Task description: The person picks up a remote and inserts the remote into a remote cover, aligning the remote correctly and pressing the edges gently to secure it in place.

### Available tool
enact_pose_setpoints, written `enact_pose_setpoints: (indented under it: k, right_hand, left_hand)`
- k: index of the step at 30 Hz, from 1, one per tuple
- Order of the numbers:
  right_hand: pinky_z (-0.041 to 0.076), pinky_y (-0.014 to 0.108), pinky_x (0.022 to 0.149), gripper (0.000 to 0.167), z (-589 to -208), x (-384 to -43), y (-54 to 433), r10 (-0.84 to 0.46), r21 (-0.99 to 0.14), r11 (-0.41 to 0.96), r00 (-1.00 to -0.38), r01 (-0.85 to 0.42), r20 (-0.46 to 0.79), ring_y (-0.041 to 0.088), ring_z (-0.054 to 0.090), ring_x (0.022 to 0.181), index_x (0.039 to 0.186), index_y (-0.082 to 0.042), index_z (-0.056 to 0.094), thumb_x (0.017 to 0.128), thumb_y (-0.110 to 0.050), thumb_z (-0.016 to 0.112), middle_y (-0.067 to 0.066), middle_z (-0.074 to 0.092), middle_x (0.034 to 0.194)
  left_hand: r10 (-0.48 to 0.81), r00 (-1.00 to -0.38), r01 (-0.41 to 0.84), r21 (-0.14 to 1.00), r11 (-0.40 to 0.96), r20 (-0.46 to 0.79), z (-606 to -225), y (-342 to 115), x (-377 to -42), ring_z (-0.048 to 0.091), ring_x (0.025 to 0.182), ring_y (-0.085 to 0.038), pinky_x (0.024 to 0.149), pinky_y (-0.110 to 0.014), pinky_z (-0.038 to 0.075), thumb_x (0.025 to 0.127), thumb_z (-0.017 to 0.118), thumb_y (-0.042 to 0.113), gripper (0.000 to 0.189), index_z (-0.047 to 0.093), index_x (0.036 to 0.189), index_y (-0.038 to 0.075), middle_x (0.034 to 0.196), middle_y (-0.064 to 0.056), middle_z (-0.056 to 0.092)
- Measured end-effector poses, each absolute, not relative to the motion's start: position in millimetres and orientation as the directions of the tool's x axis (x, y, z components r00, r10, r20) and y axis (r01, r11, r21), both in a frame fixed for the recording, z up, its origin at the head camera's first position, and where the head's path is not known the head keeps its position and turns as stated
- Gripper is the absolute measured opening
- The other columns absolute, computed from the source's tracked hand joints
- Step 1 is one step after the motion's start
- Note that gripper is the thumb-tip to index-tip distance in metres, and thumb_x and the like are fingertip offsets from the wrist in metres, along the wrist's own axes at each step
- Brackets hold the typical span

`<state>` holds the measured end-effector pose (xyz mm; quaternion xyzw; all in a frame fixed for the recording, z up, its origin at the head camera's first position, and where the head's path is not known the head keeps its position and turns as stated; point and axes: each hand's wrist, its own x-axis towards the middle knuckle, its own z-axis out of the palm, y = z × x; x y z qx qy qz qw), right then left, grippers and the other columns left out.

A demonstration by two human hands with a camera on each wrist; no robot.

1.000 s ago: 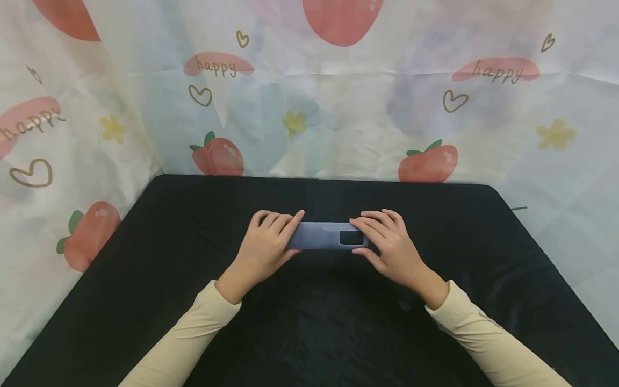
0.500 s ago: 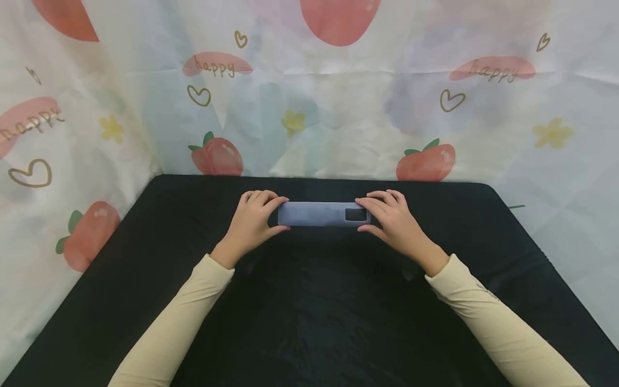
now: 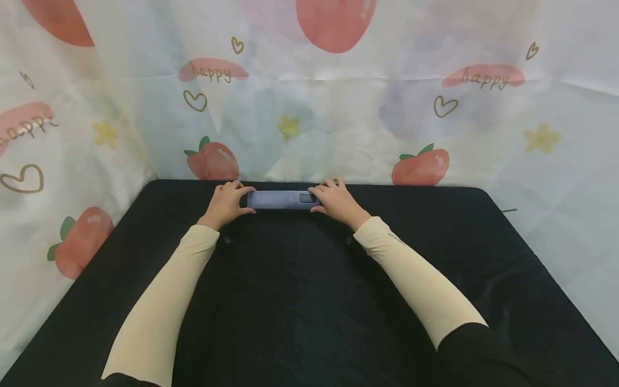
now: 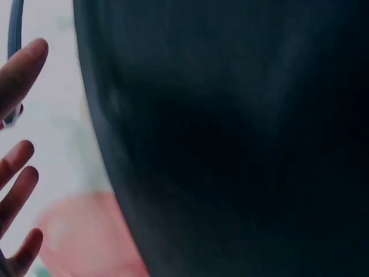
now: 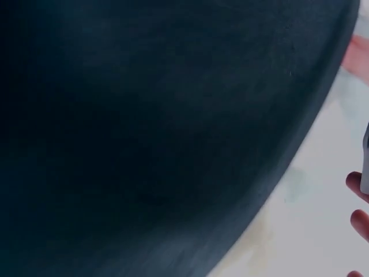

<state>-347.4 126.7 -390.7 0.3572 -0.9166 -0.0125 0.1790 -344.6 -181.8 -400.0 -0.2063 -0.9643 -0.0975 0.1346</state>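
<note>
A slim lilac-blue phone case [image 3: 274,200], with a dark rectangular camera opening near its right end, is held lengthwise across the far part of the black table. My left hand [image 3: 224,204] pinches its left end, thumb below and fingers above. At the other end, beside the opening, my right hand [image 3: 339,203] grips it the same way. The left wrist view catches a thin edge of the phone case [image 4: 15,29] behind the thumb. Only a small corner of the phone case [image 5: 365,173] enters the right wrist view, at a fingertip.
Black cloth covers the table [image 3: 290,301], whose far edge runs just behind the hands. Beyond it hangs a pale curtain [image 3: 338,118] printed with strawberries, hearts and flowers, which continues along the left side.
Both hands have carried the phone case away from the body toward the table's far edge, then leftward in view. The left hand has shifted outward to the case's end. The head view has shifted slightly.
</note>
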Motion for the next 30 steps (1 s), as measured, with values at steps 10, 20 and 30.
enact_pose_setpoints:
  k: [10,20,30]
  right_hand:
    - [0.029,0.058,0.107,0.052,-403,-371,77,-0.58,0.152,0.812,-0.81,-0.564,0.091,0.031,0.05,0.122,0.133,-0.014,0.052,0.088,-0.041,0.058,0.005,0.061,0.129]
    - [0.027,0.058,0.108,0.055,-403,-373,67,-0.497,0.057,0.865,-0.867,-0.498,-0.037,0.03,0.049,0.124,0.137,-0.015,0.048,0.089,-0.039,0.058,0.006,0.056,0.134]
    - [0.018,0.06,0.111,0.075,-369,-343,114,-0.435,-0.134,0.885,-0.894,-0.447,0.106,0.031,0.026,0.142,0.149,-0.006,0.021,0.093,-0.043,0.054,0.014,0.026,0.154]
  left_hand:
    - [0.218,-0.975,0.182,0.415,0.891,-0.041,-416,-212,-368,0.038,0.126,-0.041,0.098,-0.061,0.032,0.08,0.074,0.027,0.061,0.052,0.135,0.016,0.137,-0.023,0.044]
    - [0.224,-0.955,0.117,0.449,0.886,-0.194,-413,-213,-366,0.02,0.13,-0.047,0.101,-0.062,0.021,0.09,0.061,0.03,0.063,0.035,0.146,0.017,0.143,-0.027,0.022]
    - [0.229,-0.96,0.278,0.435,0.856,0.164,-395,-182,-334,0.008,0.144,-0.038,0.11,-0.061,0.005,0.09,0.06,0.034,0.087,0.004,0.152,0.011,0.157,-0.019,0.004]
